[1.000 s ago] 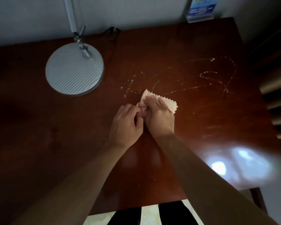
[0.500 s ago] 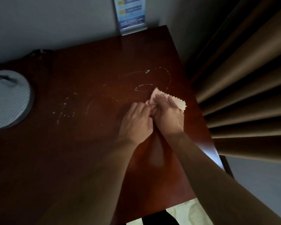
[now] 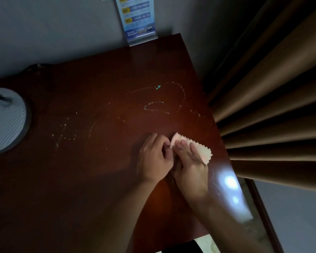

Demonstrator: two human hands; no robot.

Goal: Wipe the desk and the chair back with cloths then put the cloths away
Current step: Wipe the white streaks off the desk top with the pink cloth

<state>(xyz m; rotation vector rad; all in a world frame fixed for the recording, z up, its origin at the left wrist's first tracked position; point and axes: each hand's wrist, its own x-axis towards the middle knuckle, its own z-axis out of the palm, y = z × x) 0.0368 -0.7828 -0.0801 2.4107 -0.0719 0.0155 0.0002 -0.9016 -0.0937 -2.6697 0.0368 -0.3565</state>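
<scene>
A small pale pink cloth (image 3: pixel 202 151) with a zigzag edge lies on the dark red-brown desk (image 3: pixel 98 179), near its right edge. My right hand (image 3: pixel 189 162) lies over the cloth with its fingers spread on top, pressing it to the wood. My left hand (image 3: pixel 154 157) is right beside it, fingers curled, pinching the cloth's left corner. Whitish and green smear marks (image 3: pixel 159 105) curve over the desk beyond the hands. No chair shows.
A round grey lamp base (image 3: pixel 5 121) sits at the desk's left edge. A blue printed sign stand (image 3: pixel 138 21) is at the back against the wall. Brown curtain folds (image 3: pixel 274 106) hang close along the desk's right side. A bright light reflection (image 3: pixel 230 181) sits near the right edge.
The view has swung right, bringing the curtain in and pushing the lamp base to the left edge. Both hands with the cloth have shifted right across the desk, now below the curved smears.
</scene>
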